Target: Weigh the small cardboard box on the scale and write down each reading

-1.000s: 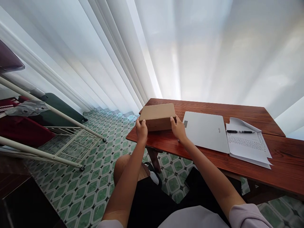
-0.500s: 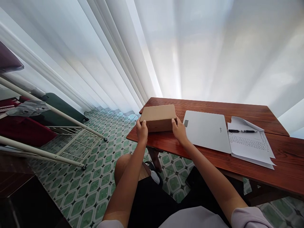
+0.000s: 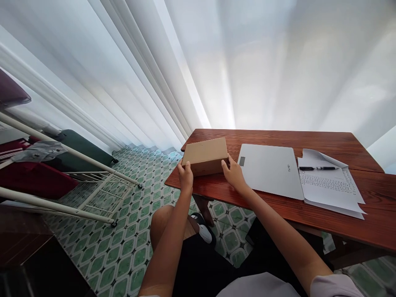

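Observation:
A closed brown cardboard box (image 3: 205,152) rests at the left end of the reddish wooden table (image 3: 309,138). My left hand (image 3: 186,175) grips its near left corner, thumb on the front face. At the opposite end, my right hand (image 3: 232,171) is closed around the near right corner, with the thumb against the front. The fingers behind the box's ends are partly hidden. Just right of my right hand lies a flat silver laptop-like slab (image 3: 269,169) with a small dark rectangle near its left edge.
Handwritten paper sheets (image 3: 331,189) lie at the right, a black pen (image 3: 318,168) across them. To the left stands a white metal rack (image 3: 102,192) on casters, near a dark green case (image 3: 83,150). A white curtain (image 3: 247,66) hangs behind the table.
The box has turned slightly on the table, its right end tipping a little farther back. Both hands have stayed on it, and the whole view has shifted slightly.

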Demonstrator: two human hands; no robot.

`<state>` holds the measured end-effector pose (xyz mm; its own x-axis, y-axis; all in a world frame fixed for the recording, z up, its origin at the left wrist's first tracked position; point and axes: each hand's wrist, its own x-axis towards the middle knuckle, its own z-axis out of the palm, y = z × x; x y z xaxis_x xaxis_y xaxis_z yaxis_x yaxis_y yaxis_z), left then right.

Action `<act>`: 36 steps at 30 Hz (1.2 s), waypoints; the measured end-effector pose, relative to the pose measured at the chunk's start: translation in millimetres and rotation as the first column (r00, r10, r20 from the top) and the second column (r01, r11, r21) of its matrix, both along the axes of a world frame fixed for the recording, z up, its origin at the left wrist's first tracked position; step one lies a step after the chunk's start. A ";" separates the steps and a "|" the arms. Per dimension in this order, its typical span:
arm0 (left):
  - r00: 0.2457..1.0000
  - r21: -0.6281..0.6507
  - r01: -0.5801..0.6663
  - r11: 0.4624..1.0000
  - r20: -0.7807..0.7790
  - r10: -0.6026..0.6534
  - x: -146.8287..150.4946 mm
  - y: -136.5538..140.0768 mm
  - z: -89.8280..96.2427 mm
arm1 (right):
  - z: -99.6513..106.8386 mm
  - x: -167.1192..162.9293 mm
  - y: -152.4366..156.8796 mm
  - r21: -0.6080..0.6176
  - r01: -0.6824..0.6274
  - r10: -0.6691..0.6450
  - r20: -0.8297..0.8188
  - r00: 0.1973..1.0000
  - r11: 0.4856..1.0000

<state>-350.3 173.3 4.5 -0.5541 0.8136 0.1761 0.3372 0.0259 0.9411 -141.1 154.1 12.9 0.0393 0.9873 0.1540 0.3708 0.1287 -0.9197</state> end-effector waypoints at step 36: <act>0.005 0.006 1.000 0.026 -0.999 0.038 291.6 -89.6 -21.6 | -19.9 367.0 -85.9 0.266 0.351 -0.438 0.624 0.647 0.898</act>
